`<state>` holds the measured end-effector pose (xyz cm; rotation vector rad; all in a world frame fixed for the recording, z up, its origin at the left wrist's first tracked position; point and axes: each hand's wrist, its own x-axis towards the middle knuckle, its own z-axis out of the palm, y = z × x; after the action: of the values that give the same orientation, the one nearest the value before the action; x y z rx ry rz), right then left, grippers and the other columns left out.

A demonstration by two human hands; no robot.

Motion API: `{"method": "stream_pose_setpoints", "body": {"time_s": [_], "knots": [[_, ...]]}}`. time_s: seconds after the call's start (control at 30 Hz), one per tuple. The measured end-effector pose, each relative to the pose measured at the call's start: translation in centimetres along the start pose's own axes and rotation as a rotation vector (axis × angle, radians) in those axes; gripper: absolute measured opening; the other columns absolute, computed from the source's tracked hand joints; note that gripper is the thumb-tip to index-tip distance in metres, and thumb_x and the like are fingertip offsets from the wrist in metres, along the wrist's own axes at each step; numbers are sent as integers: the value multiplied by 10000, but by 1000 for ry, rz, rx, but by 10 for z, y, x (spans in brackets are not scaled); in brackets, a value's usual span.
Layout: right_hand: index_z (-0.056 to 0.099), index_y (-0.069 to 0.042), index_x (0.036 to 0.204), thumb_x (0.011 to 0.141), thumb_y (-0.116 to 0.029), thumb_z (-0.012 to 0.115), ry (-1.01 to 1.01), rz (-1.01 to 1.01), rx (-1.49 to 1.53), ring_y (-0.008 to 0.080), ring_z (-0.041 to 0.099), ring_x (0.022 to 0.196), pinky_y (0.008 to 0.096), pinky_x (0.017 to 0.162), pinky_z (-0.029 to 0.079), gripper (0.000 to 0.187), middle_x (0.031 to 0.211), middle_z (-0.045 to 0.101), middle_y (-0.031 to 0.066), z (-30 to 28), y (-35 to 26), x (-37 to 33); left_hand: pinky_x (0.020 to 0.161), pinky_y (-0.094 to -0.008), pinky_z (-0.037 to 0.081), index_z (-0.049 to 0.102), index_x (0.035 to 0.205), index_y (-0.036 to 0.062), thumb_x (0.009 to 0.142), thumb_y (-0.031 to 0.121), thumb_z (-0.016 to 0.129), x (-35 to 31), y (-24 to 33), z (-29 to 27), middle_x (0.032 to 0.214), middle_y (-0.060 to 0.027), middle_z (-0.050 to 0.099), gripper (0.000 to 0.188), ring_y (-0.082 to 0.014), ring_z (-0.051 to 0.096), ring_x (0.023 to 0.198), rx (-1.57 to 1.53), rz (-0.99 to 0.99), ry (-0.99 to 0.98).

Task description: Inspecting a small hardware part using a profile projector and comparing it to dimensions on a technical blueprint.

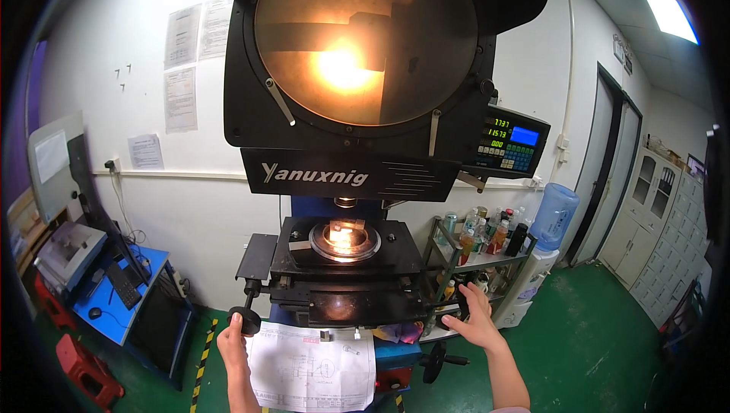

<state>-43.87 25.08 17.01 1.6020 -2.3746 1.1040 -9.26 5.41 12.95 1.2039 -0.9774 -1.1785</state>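
A large black profile projector stands before me, with a round screen [357, 40] showing a bright glow and dark block-shaped shadows. Under its lens lies a round glass stage [344, 252] in a black metal table [403, 249]; a small blocky part [347, 225] on it is lit and glaring. My left hand [233, 348] is closed round a black handwheel [245, 321] at the stage's left. At the right side, my right hand [480, 320] has thumb and fingers round a dark knob [462, 303], partly hidden by the fingers.
Below the stage hangs a paper drawing [312, 367]. A digital readout [506, 141] is mounted beside the screen. At right stand a shelf of bottles [487, 249] and a water dispenser [553, 219]. A blue desk [125, 306] with a keyboard and red stools [87, 371] are left.
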Motion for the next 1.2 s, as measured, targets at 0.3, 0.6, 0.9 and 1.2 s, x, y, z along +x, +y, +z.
{"method": "stream_pose_setpoints", "body": {"time_s": [0.3, 0.6, 0.9, 1.2], "knots": [[297, -7, 1177, 634, -407, 607, -4, 18, 10, 334, 204, 1144, 407, 931, 140, 742, 1228, 229, 199, 0, 2, 0, 338, -195, 128, 451, 494, 65, 712, 456, 510, -2, 1, 0, 445, 63, 288, 451, -30, 211, 357, -25, -29, -20], [293, -10, 1179, 634, -401, 608, -4, 23, 5, 330, 200, 1148, 408, 931, 143, 742, 1231, 228, 192, 0, 3, 0, 327, -190, 110, 461, 503, 64, 705, 519, 468, 0, -2, 0, 420, 88, 230, 498, -26, 174, 334, 24, 9, -23], [284, 5, 1180, 631, -368, 618, 94, 99, 24, 334, 236, 1131, 395, 926, 180, 742, 1214, 255, 207, -7, 26, -8, 333, -194, 127, 459, 508, 59, 727, 502, 460, 0, -5, -4, 432, 76, 254, 494, -30, 198, 351, 2, -25, -32], [317, 16, 1167, 687, -203, 596, 272, 205, 207, 257, 317, 1111, 323, 924, 240, 597, 1187, 343, 158, -4, 76, -29, 336, -196, 111, 550, 586, 65, 785, 534, 220, -16, -28, -49, 380, 74, 213, 607, -45, 156, 350, -214, 67, -22]]}}
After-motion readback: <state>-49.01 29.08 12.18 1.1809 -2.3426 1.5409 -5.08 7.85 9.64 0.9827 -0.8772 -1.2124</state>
